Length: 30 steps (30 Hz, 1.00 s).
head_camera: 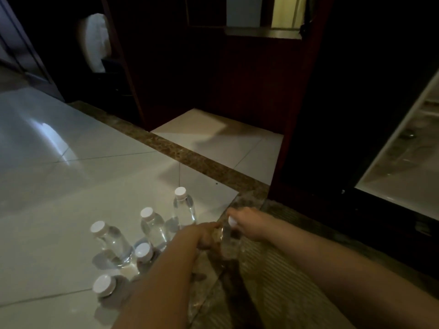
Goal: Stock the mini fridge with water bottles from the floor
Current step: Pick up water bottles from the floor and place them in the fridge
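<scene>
bare left grip [206,236] and bare right grip [248,224] on bare forearms [320,257].

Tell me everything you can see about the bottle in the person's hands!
The bottle is clear plastic with a white cap. It is about upright over the brown speckled floor strip. The right hand grips it near the cap; the left hand curls close by its side, too blurred to tell if it touches.
</scene>
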Motion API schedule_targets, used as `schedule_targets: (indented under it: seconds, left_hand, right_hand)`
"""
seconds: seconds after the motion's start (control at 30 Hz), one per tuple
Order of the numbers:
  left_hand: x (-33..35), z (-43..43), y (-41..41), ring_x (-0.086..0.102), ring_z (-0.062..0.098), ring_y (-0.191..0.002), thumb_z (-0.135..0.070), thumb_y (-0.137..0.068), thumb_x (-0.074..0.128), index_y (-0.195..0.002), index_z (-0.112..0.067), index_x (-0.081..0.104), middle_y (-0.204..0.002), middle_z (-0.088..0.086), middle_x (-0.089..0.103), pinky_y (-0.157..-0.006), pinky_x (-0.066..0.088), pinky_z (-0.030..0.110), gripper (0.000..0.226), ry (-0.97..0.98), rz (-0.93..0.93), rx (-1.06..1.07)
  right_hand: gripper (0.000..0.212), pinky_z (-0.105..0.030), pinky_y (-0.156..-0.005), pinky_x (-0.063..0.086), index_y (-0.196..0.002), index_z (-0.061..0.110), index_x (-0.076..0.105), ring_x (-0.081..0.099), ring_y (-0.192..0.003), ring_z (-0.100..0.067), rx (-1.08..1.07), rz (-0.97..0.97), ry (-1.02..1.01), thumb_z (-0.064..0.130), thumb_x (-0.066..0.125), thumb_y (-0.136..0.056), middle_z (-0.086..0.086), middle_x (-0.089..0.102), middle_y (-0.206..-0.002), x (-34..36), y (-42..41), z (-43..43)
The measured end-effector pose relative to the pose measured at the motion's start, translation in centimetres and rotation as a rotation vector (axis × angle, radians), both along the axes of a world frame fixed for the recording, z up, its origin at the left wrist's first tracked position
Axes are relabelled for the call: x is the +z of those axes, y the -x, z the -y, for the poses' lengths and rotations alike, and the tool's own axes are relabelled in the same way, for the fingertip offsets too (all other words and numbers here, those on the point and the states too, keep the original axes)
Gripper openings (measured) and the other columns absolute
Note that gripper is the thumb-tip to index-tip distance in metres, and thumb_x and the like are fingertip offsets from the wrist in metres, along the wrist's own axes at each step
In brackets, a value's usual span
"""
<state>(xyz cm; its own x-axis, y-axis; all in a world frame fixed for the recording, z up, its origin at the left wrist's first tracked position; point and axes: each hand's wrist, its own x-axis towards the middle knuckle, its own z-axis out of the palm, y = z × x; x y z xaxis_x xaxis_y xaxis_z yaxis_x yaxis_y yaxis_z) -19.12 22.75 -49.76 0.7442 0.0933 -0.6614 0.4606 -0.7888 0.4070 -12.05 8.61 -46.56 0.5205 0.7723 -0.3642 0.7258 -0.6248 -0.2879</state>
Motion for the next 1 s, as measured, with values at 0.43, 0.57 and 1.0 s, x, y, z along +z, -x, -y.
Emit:
schedule_targets:
  seconds: [0.43,0.57,1.0]
  left_hand:
    - [3.3,8.7,-5.1,0.056,0.016,-0.113,-0.025,-0.071,0.078,-0.124,-0.021,0.050,-0.122,0.002,0.059,-0.098,0.048,0.035,0.061,0.400,0.324,0.000]
    - [5.0,12.0,-7.3,0.064,-0.002,-0.085,-0.023,-0.066,0.082,-0.098,-0.030,0.060,-0.095,-0.008,0.067,-0.061,0.050,0.008,0.040,0.558,0.517,0.018]
    - [17.1,23.1,-15.5,0.061,0.007,-0.099,-0.029,-0.068,0.081,-0.109,-0.022,0.063,-0.103,-0.008,0.066,-0.074,0.047,0.013,0.045,0.523,0.793,-0.192]
  right_hand:
    - [0.025,-0.035,-0.074,0.046,-0.119,0.017,0.047,0.056,-0.087,-0.021,0.012,0.195,0.057,0.025,0.047,-0.096,-0.005,0.057,-0.100,11.8,-2.2,8.2]
    - [0.024,-0.039,-0.076,0.048,-0.117,0.017,0.047,0.058,-0.087,-0.022,-0.032,0.215,0.017,0.027,0.046,-0.096,-0.003,0.058,-0.097,16.2,-3.1,12.2]
    - [0.033,-0.009,-0.066,0.040,-0.122,0.013,0.048,0.053,-0.082,-0.008,-0.289,0.300,-0.595,0.025,0.056,-0.092,0.011,0.052,-0.092,23.4,-8.9,26.3]
